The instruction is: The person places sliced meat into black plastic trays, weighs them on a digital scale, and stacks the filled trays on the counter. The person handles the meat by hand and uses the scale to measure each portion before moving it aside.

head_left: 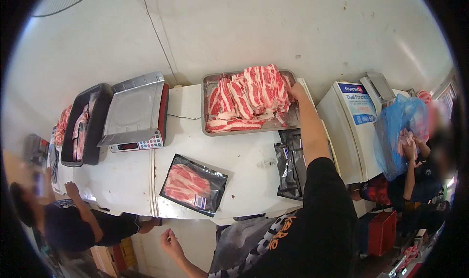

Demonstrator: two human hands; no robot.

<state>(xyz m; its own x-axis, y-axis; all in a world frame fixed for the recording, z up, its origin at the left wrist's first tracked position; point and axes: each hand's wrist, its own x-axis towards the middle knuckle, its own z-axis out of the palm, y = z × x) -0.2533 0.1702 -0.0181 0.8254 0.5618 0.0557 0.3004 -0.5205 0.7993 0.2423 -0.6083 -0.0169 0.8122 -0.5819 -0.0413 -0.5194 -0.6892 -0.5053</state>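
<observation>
My right arm reaches far across the table. Its hand (294,90) is at the right end of a metal tray (244,132), gripping the edge of the sliced marbled meat (266,89); its fingertips are partly hidden by the slices. The red-and-white strips lie overlapping in the tray. Low in front of the table hangs my left hand (171,244), empty, with fingers loosely bent and slightly apart. A black vacuum pack with a clear window of meat (188,184) rests near the front edge. Several black pouches (291,168) lie beneath my right forearm.
A red scale (139,114) with a metal pan stands left of the tray, beside a black tub (88,126) of packs. On the right, past a white freezer (349,126), a person handles meat in a blue plastic bag (398,131). Another person (73,224) works at left.
</observation>
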